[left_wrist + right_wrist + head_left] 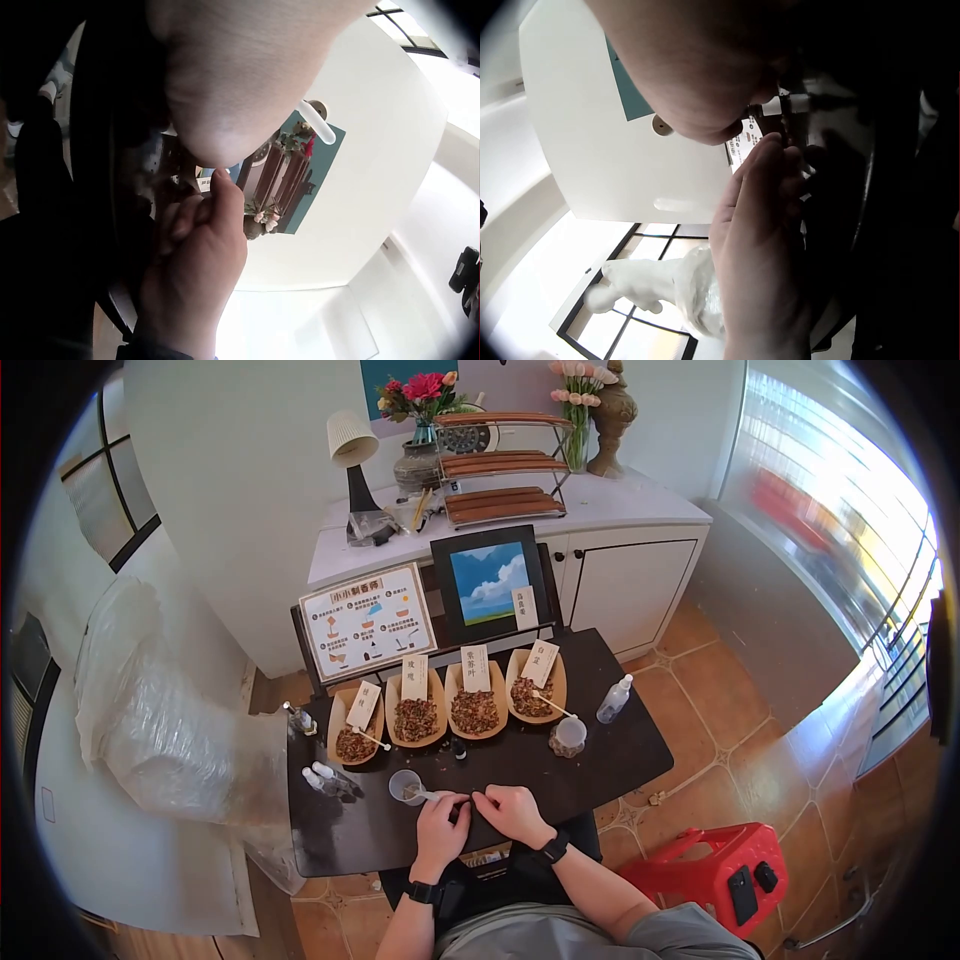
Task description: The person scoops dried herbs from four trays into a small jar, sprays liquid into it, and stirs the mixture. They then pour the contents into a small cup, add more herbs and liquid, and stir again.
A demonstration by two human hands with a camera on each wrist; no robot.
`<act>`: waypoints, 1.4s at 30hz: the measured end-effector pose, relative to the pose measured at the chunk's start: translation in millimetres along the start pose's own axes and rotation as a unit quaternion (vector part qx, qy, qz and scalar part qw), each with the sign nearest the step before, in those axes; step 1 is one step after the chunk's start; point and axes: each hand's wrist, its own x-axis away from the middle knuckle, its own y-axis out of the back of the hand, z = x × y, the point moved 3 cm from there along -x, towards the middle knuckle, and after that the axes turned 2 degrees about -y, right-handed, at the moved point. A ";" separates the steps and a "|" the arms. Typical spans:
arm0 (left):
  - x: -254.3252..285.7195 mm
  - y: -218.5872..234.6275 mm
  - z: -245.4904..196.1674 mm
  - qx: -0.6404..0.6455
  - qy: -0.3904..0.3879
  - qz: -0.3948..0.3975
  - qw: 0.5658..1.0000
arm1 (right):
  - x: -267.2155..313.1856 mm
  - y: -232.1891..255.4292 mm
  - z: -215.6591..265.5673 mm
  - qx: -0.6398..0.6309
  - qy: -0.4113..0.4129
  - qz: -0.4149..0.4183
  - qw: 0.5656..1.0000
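My left hand (441, 832) is close over the front edge of the dark table (600, 760), its fingers curled round the end of a white stick-like utensil (430, 795). A pale rounded end (318, 124) sticks out past the hand in the left wrist view. A clear plastic cup (405, 787) stands just beyond it. My right hand (513, 815) is beside the left, fingers bent and fingertips close to the left ones. I cannot tell whether the right fingers pinch something small. In the right wrist view the left hand (757, 247) appears below the right hand (697, 82).
Several paper trays (418, 725) of dried plant bits with label cards line the table. Around them stand a small dark bottle (458, 748), a lidded jar (568, 737), a spray bottle (615, 700) and clear bottles (325, 778). An instruction board (370, 622) leans behind. A red stool (715, 880) stands right.
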 end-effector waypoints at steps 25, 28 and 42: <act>-0.7 -0.2 -1.7 0.003 -0.008 -0.014 1.000 | 0.2 1.0 0.9 0.003 0.009 0.001 1.000; -0.8 0.2 -2.2 0.007 -0.007 -0.015 1.000 | 0.3 0.9 1.5 0.005 0.014 0.001 1.000; -0.1 -0.8 0.0 0.018 -0.001 -0.015 1.000 | 0.7 -1.0 -0.6 0.005 0.006 0.001 1.000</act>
